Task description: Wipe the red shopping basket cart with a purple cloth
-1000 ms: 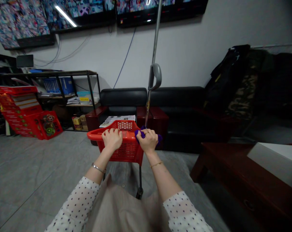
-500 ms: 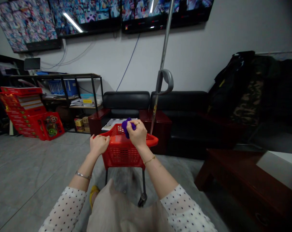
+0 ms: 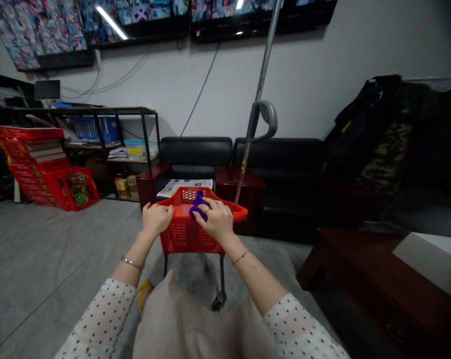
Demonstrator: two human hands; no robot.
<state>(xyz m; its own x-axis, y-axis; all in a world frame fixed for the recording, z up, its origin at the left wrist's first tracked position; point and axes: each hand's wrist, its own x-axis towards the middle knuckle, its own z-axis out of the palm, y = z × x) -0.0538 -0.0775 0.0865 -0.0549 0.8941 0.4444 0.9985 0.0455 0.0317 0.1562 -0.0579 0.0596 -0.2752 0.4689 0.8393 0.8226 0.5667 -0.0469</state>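
Observation:
In front of me stands a small red shopping cart (image 3: 191,240) with a basket of red plastic mesh. My left hand (image 3: 157,218) is wrapped round the left end of its red handle. A crumpled purple cloth (image 3: 198,209) is held under the fingers of my right hand (image 3: 217,219), against the right half of the handle. A grey pole (image 3: 262,75) with a loop grip rises at a slant from the right side of the cart; its lower end is hidden.
Black sofas (image 3: 195,150) with dark red wooden arms stand along the wall behind the cart. A wooden table (image 3: 356,269) is on the right. Stacked red boxes (image 3: 42,169) and a shelf (image 3: 143,110) are at the left. Screens (image 3: 135,22) hang above.
My right hand has lowered with the purple cloth from above the handle onto it, its fingers spreading over the cloth. The left hand keeps its hold. The pole appears slightly farther right.

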